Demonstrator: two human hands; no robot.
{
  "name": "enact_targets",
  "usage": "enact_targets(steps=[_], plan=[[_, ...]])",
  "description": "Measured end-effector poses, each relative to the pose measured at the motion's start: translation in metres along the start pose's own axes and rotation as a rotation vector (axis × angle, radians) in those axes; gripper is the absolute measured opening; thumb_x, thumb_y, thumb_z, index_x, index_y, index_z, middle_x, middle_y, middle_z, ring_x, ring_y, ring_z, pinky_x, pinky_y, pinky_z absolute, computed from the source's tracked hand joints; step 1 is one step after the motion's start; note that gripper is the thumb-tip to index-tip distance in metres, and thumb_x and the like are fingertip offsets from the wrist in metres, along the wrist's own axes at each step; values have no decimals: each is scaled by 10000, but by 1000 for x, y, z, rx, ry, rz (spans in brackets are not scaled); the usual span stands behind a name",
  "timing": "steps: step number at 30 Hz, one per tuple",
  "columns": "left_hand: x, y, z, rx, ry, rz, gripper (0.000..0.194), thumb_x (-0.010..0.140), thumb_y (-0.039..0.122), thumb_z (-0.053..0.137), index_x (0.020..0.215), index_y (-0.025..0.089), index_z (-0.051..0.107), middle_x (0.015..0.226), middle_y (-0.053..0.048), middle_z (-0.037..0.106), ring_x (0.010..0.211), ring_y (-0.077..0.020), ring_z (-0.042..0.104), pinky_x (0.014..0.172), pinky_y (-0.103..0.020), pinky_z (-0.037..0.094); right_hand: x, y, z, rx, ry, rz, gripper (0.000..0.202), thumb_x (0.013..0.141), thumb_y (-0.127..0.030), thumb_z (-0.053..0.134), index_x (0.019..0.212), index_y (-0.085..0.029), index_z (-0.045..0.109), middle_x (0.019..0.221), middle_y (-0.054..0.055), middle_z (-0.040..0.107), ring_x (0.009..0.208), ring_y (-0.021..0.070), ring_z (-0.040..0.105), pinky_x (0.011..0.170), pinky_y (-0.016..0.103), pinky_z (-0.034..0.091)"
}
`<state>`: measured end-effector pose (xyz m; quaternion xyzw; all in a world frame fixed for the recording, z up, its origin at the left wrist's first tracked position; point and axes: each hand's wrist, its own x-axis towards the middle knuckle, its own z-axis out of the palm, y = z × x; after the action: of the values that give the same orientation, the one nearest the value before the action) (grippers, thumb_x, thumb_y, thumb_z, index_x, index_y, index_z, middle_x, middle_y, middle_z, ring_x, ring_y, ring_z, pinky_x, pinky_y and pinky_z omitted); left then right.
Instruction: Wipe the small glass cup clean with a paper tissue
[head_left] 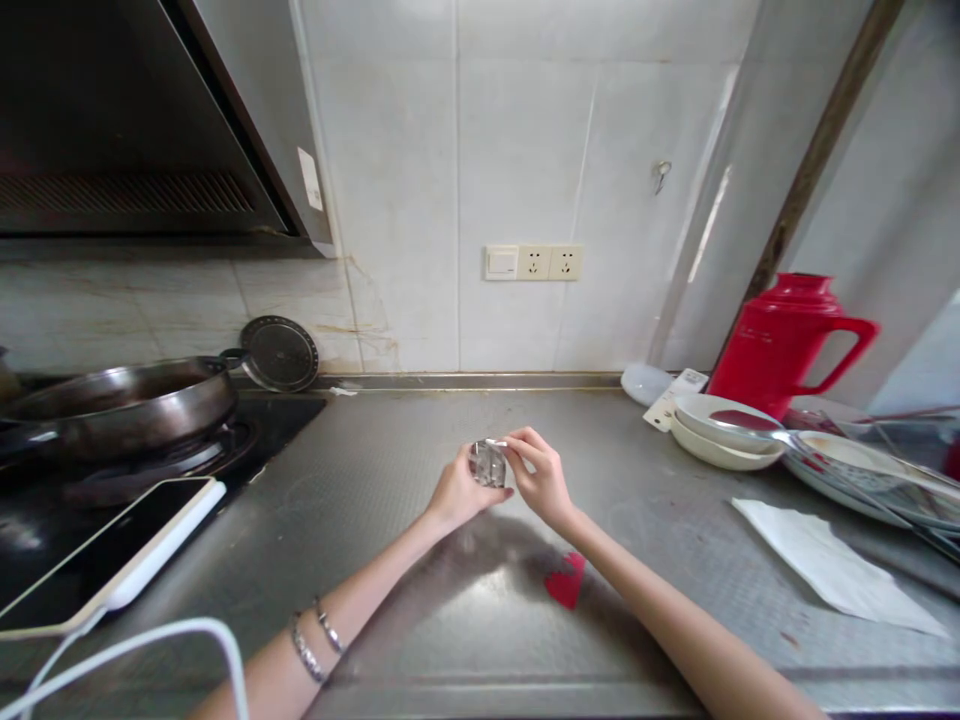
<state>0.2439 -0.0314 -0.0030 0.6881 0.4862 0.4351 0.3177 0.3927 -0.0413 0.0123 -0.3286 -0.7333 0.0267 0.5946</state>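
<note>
Above the middle of the steel counter, my left hand (457, 490) is wrapped round a small clear glass (489, 467), with thumb and fingers on its sides. My right hand (541, 475) is closed in a pinch at the glass's upper right edge. A thin whitish thing (496, 443) shows at those fingertips, too small to name. On the counter below my right wrist lies a small red piece with a jagged edge (565, 581), its material unclear.
Left, a steel pan (135, 410) sits on the black stove, with a phone on a white power bank (120, 560) and its cable nearer me. Right stand a red thermos jug (784, 345), stacked bowls (724, 450) and a white paper sheet (832, 565). Sockets (534, 263) are on the wall.
</note>
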Motion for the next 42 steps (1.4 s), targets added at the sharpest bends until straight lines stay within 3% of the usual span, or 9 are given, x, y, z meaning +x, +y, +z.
enact_targets(steps=[6,12,16,21,32,34,39,42], plan=[[-1,3,-2,22,-2,0,701,479,344,842,1087,159,544,929,-59,701,832,-218,660,712,-291,493,-1,1,-3,-20,-18,-57,218,908,-187,463,932,-217,678,823,68,602,758,180,589,664,300,504],[0,-1,1,2,-4,4,604,500,345,817,1027,187,566,894,-33,707,793,-211,662,642,-256,473,-4,1,-7,-89,-151,-250,250,902,-159,450,1011,-230,663,933,102,645,846,200,620,707,334,536],[-4,4,1,45,8,-1,583,490,335,816,1005,191,584,851,-40,704,755,-220,659,604,-257,458,-3,3,-7,-62,-181,-206,277,921,-172,421,1049,-229,660,1057,114,680,965,207,654,815,353,554],[-8,10,1,89,-17,38,642,472,302,825,1048,179,571,882,-54,701,804,-237,657,659,-285,479,0,3,-8,-78,-203,-142,301,917,-162,421,1113,-206,646,1015,109,716,914,207,694,786,334,583],[-1,-8,4,57,2,85,595,558,345,779,1094,201,564,933,-62,702,835,-243,670,725,-320,507,1,-2,-10,-56,-333,-475,377,865,-81,452,1198,-195,585,1103,104,697,1142,228,598,943,416,543],[-3,-7,5,70,18,68,596,547,344,786,1085,207,570,907,-57,704,820,-245,669,717,-320,503,1,-2,-10,-56,-329,-441,374,869,-78,448,1188,-206,595,1116,97,692,1135,222,603,940,406,545],[-7,-2,8,132,7,49,587,509,289,798,1051,214,586,875,-53,703,777,-246,665,639,-295,489,-1,-1,-6,-63,-251,-192,314,893,-123,434,1102,-213,650,1068,92,711,998,218,678,840,354,588],[-7,-1,9,137,-8,61,592,524,308,786,1069,205,581,896,-63,703,792,-254,667,638,-301,490,-1,-2,-6,-57,-246,-187,299,897,-131,433,1093,-203,648,1057,102,713,993,218,679,841,362,585]])
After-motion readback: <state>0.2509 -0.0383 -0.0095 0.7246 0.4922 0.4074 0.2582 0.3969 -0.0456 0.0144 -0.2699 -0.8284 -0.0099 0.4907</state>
